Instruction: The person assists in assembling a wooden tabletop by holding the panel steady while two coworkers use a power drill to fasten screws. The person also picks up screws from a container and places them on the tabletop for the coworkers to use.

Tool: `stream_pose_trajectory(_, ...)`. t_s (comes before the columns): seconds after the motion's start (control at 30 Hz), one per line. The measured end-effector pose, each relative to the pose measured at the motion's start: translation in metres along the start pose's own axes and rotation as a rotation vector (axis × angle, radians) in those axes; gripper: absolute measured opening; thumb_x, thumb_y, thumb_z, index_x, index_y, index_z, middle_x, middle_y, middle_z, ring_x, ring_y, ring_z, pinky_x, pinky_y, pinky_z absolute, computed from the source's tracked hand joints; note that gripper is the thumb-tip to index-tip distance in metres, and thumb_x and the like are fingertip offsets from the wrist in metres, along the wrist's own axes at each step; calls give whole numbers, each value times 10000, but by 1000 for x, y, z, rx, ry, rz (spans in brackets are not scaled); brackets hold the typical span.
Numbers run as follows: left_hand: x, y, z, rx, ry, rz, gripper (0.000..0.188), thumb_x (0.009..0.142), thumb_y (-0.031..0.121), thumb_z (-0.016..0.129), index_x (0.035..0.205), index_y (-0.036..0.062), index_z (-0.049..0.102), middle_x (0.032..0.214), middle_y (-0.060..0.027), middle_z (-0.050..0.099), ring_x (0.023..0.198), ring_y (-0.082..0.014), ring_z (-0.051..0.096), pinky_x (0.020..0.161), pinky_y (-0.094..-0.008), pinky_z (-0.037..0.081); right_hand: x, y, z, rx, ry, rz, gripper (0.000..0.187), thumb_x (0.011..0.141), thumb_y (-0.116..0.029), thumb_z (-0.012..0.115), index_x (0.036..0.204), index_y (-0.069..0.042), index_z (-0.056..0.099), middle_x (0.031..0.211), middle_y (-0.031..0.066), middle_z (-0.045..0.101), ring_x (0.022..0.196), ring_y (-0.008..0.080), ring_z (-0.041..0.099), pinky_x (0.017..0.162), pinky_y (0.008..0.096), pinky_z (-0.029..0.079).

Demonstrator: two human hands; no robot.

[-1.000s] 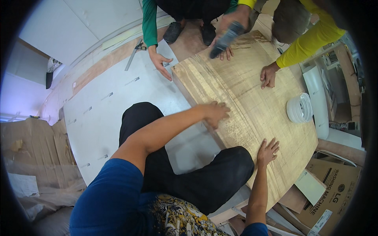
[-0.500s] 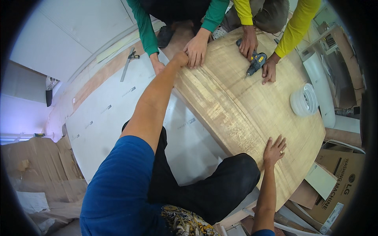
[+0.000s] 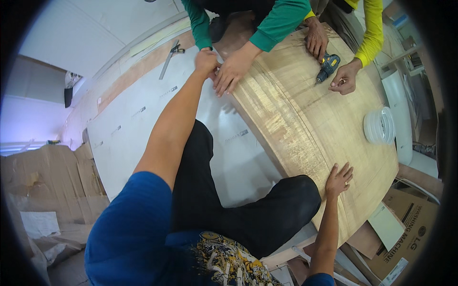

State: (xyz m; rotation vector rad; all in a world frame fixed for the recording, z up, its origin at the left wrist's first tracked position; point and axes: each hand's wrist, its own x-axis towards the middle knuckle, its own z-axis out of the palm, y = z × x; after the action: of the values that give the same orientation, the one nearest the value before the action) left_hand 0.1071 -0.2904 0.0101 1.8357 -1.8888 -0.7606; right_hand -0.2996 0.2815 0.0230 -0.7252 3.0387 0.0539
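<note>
My left arm stretches to the far corner of a wooden panel (image 3: pixel 286 133). There my left hand (image 3: pixel 207 63) is closed, just left of the panel's edge, against the fingers of a green-sleeved co-worker (image 3: pixel 232 70); what it holds, if anything, is hidden. My right hand (image 3: pixel 338 179), with a ring, lies flat on the panel's near part, fingers spread. Across from me a yellow-sleeved co-worker has one hand (image 3: pixel 317 40) beside a cordless drill (image 3: pixel 328 67) lying on the panel. That person's other hand (image 3: pixel 347 76) has its fingers drawn together beside the drill's tip.
A white printed sheet (image 3: pixel 157 124) lies left of the panel, with a combination square (image 3: pixel 168 59) on its far side. A clear plastic tub (image 3: pixel 379 126) stands on the panel's right. Brown cardboard (image 3: pixel 57 174) lies at left, a cardboard box (image 3: pixel 405 229) at lower right.
My left hand has come off the panel's corner to the left, and the green-sleeved hand has shifted off the edge too. One yellow-sleeved hand has moved away from the drill. The view has shifted slightly.
</note>
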Motion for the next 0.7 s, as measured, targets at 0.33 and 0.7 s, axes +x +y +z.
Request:
stream_pose_trajectory(0.33,-64,-64,31,-410,340,-300,213,947,115,634,1044,-20,768,877,-166,755,808,-276,738,671,-411,568,-3,-24,1,25,-12,-63,783,1077,-640,360,1676,-145,265,1751,197,167,1602,438,147,1213,696,163)
stream_pose_trajectory(0.7,-84,-39,27,-834,-33,-466,214,1030,168,608,1204,119,724,1007,-93,727,844,-225,680,675,-437,556,-4,-20,-2,36,-49,-45,809,1072,-658,344,1687,-143,235,1758,196,133,1611,443,106,1231,685,131)
